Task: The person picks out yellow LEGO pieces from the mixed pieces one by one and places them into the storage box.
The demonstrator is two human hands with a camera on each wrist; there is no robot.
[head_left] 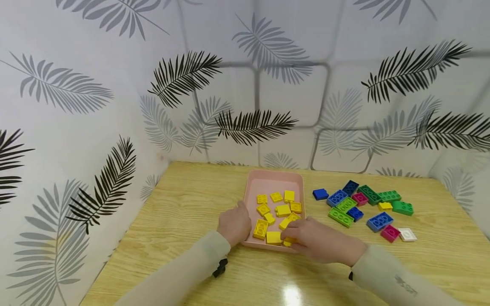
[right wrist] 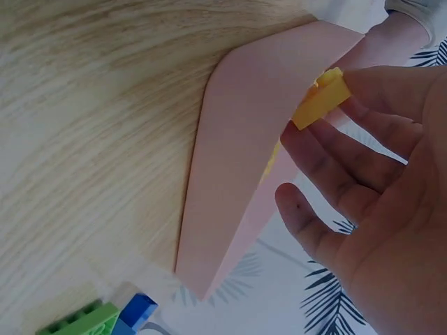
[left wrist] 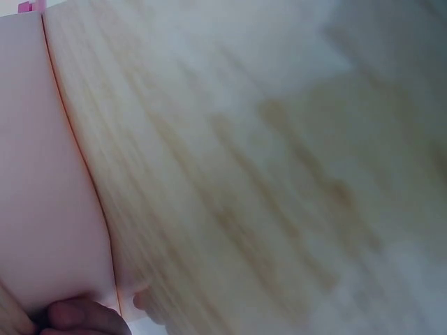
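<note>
A shallow pink tray (head_left: 273,179) lies on the wooden table with several yellow toy bricks (head_left: 283,210) spread inside it. My left hand (head_left: 235,224) grips the tray's left wall near its front corner; in the left wrist view its fingertips (left wrist: 87,317) curl at the tray's edge. Over the front right corner, my right hand (head_left: 319,241) pinches a small yellow brick (right wrist: 323,99) between thumb and fingers. That brick is just above the tray rim in the right wrist view, its studs facing up and away from the palm.
Right of the tray, loose bricks lie grouped: a blue one (head_left: 320,194), lime ones (head_left: 341,216), dark green (head_left: 369,194), magenta (head_left: 390,233), one yellow (head_left: 385,206) and a white square piece (head_left: 407,234). A leaf-patterned curtain (head_left: 264,140) stands behind the table (head_left: 191,191).
</note>
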